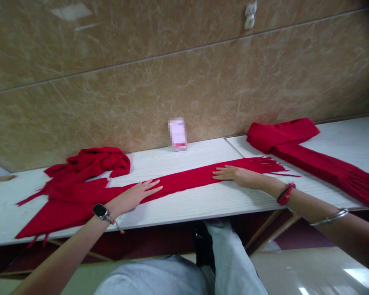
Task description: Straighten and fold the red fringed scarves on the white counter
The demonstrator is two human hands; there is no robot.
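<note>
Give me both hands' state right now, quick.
Left hand: open, resting on the red scarf.
Right hand: open, resting on the same scarf, nearer its fringed end.

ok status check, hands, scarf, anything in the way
Left hand and right hand palm-down on the red scarf, neither gripping. Scarf lengthwise on white tabletop, fringe beyond right hand. Bunched red cloth by its left end, possibly in the way.

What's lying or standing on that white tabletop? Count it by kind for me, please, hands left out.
Laid-out red scarf: 1
Crumpled red heap: 1
Folded red cloth: 1
Blurred pinkish-white object: 1
Total: 4, counting the heap as separate; I can't tell whether it joins the scarf.
</note>
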